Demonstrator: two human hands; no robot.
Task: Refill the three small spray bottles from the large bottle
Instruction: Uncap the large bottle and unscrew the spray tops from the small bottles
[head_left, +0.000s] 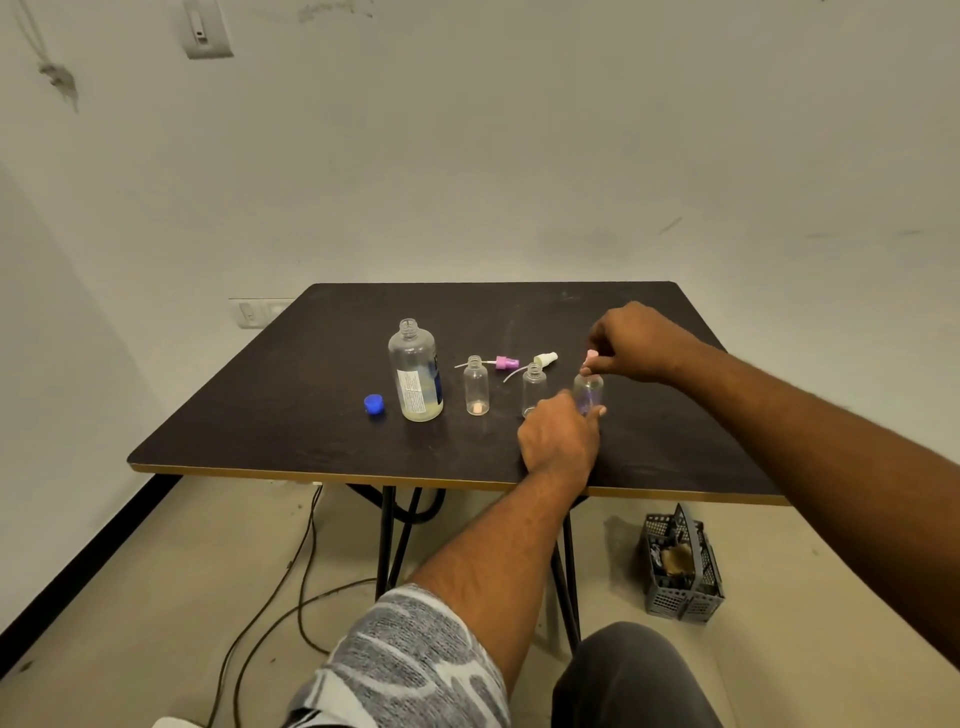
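Note:
On the dark table (311, 415) stands the large clear bottle (415, 379), uncapped, with a little liquid at its bottom; its blue cap (373, 405) lies to its left. Two small clear bottles (476, 385) (533, 387) stand open. A purple spray head (503, 362) and a white spray head (546, 358) lie behind them. My left hand (561, 436) grips the base of the third small bottle (588, 389). My right hand (636, 340) pinches the pink spray head (591, 356) at that bottle's neck.
A grey slotted basket (680, 566) stands on the floor under the table's right side. Cables (291, 587) trail over the floor at the left. Black table legs (387, 530) stand below the front edge. The wall is just behind the table.

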